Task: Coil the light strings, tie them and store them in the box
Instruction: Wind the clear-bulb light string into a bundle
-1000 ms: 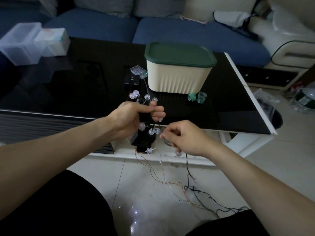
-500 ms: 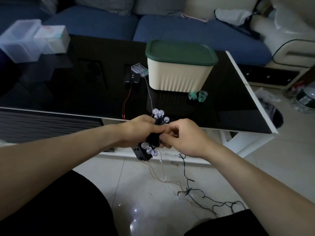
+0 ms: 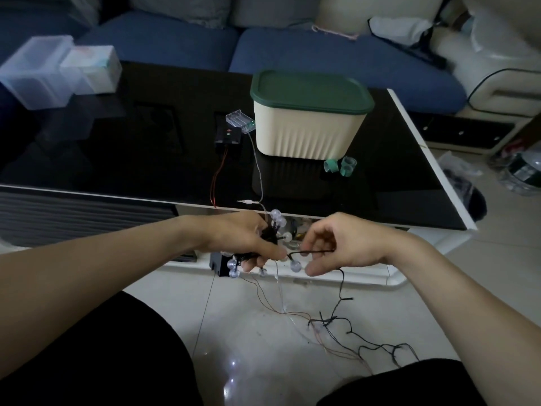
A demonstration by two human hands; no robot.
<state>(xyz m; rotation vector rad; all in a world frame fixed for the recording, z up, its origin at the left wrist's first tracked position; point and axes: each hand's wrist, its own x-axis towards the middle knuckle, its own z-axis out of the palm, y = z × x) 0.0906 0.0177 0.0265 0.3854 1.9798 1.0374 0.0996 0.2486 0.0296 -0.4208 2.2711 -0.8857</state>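
Note:
My left hand (image 3: 247,240) grips a coiled bundle of black light string (image 3: 270,232) with round clear bulbs, just in front of the table's near edge. My right hand (image 3: 341,244) pinches the same string's black wire (image 3: 310,252) a short way to the right, one bulb (image 3: 295,266) hanging below the stretch between my hands. The loose rest of the string (image 3: 374,344) trails down onto the floor tiles. A cream box with a shut green lid (image 3: 310,118) stands on the black table (image 3: 117,159).
Two battery packs, one clear (image 3: 240,121) and one black (image 3: 228,137), lie left of the box, their thin wires running over the table edge to the floor. Green ties (image 3: 341,167) lie by the box. Clear containers (image 3: 55,71) sit far left. A blue sofa (image 3: 292,51) stands behind.
My hands met at the bundle half a second ago. The right hand has since drawn away to the right, pulling out a short stretch of wire with a bulb.

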